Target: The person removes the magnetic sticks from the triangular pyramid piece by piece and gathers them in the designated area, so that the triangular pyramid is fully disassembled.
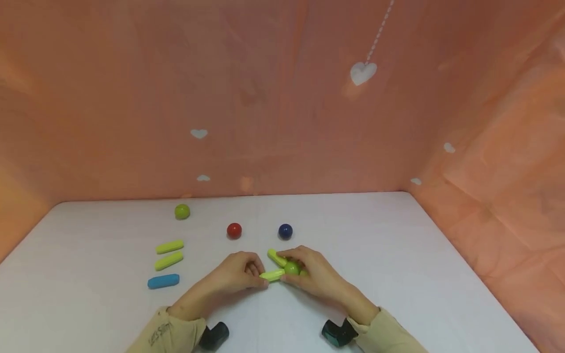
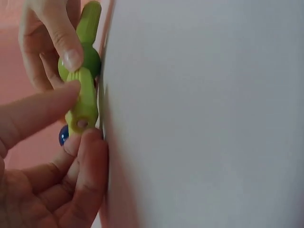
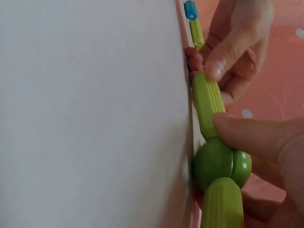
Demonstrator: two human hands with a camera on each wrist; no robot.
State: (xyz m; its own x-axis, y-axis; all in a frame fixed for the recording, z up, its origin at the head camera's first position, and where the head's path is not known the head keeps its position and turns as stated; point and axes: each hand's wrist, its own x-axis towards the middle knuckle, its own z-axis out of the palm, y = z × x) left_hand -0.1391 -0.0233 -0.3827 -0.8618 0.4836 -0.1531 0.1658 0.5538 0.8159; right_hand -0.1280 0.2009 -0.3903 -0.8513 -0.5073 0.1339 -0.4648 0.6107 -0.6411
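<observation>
Several yellow-green plastic rods radiate from a green ball (image 1: 292, 267), as in a toy construction set. My left hand (image 1: 237, 272) pinches the outer end of the left-pointing rod (image 1: 272, 275) between thumb and fingers. In the left wrist view this rod's end face (image 2: 82, 123) has a small round centre. My right hand (image 1: 319, 275) grips the ball and rods, its thumb (image 3: 237, 130) on that same rod close to the ball. Another rod (image 1: 275, 256) slants up and left. A further rod (image 3: 222, 205) leaves the ball in the right wrist view, partly hidden by the hand in the head view.
Beyond the hands sit a red ball (image 1: 234, 231) and a dark blue ball (image 1: 285, 232). At left lie two yellow-green rods (image 1: 169, 246), a blue rod (image 1: 163, 281) and another green ball (image 1: 182, 212). Orange cloth (image 1: 282, 122) walls the white table (image 1: 397, 245).
</observation>
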